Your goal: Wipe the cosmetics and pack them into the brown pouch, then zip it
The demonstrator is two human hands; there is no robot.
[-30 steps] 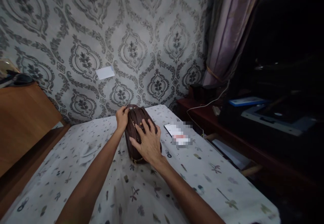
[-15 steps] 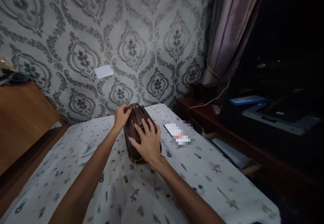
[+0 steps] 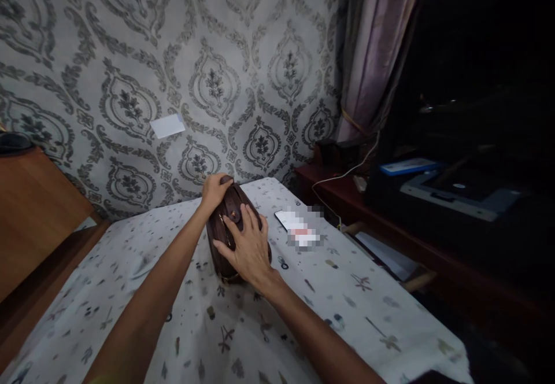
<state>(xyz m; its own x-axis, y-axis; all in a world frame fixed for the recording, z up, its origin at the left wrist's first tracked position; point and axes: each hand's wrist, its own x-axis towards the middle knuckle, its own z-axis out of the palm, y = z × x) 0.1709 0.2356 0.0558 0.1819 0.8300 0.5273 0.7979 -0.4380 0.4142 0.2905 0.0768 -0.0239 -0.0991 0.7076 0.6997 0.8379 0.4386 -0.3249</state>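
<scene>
A brown leather bag [image 3: 219,232] rests on the patterned white cloth, with a gold zipper and a small round metal stud along its upper side. At the bag's far end, my left hand [image 3: 215,192] has its fingers curled over the top edge; the fingertips are partly hidden. My right hand [image 3: 249,251] lies across the near right side of the bag with its fingers spread, pressing on the leather without wrapping round it. To the right of the bag lies a phone [image 3: 284,220], its lit screen partly blurred out.
White cloth with leaf prints [image 3: 347,291] covers the surface. A wooden panel [image 3: 39,210] stands at the left. A dark red cabinet [image 3: 329,184], a white cable [image 3: 342,174] and a large dark screen [image 3: 468,112] are at the right. Patterned wallpaper [image 3: 173,37] is behind.
My left hand has shifted over the bag's far end, its fingers now curled across the edge. My right hand stays spread on the bag. The view has turned slightly right.
</scene>
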